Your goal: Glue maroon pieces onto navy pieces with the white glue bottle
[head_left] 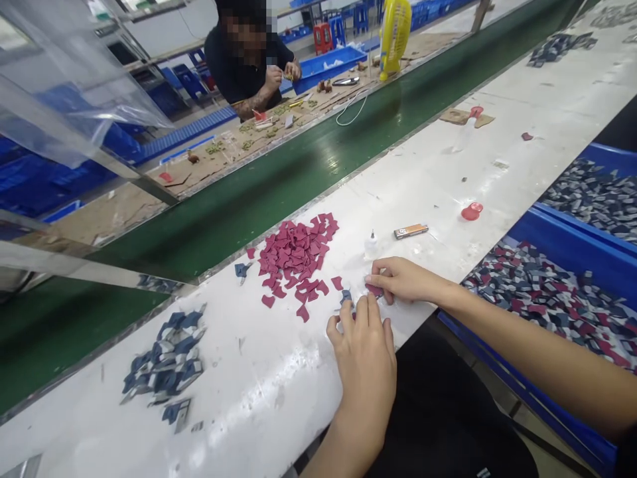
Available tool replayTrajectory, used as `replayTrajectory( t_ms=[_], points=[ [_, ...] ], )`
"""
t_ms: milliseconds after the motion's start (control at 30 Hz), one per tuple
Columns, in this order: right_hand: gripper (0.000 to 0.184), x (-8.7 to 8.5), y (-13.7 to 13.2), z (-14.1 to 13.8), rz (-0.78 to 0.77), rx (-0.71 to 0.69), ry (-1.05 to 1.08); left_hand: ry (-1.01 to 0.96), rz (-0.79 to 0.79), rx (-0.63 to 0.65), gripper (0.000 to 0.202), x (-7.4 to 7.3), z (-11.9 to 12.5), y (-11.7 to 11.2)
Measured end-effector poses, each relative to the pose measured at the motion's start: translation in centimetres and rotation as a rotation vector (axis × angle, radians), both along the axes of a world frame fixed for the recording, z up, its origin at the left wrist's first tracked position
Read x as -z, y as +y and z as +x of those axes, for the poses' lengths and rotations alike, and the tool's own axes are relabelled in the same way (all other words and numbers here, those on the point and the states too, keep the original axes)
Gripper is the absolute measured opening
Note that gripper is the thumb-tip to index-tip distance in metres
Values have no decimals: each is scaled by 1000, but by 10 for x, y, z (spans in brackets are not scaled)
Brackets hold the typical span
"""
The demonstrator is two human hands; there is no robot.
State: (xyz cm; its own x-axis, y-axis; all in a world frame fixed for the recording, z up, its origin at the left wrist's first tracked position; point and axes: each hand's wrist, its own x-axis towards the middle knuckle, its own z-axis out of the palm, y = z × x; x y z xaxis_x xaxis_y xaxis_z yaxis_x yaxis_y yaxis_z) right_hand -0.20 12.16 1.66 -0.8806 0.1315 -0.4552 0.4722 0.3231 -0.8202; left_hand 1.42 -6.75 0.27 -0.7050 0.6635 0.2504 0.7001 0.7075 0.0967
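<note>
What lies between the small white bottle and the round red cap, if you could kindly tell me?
In the head view, a small oblong orange-and-dark packet lies between the small white bottle and the round red cap.

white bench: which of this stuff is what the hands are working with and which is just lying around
Working with:
- maroon piece at the right hand's fingertips
- navy piece at the left hand's fingertips
- maroon pile
- navy pile

Lying about, untouched:
- small white bottle
- small orange box
- red cap
</note>
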Motion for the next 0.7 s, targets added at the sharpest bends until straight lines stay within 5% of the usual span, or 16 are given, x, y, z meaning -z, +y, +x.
replayTrajectory(
  t_ms=[333,500,600,700],
  points=[
    [31,-4,-9,-8,164,-37,-55,-84,15,18,38,-11,2,2],
    [22,-16,-27,5,504,6,19,-133,166,-1,42,-14,-1,-17],
    [20,-27,-41,9,778,-31,37,-174,248,-92,33,-13,-6,-39],
    [24,-34,-56,2,889,-126,195,-180,277,-228,26,-7,-17,-61]
  ],
)
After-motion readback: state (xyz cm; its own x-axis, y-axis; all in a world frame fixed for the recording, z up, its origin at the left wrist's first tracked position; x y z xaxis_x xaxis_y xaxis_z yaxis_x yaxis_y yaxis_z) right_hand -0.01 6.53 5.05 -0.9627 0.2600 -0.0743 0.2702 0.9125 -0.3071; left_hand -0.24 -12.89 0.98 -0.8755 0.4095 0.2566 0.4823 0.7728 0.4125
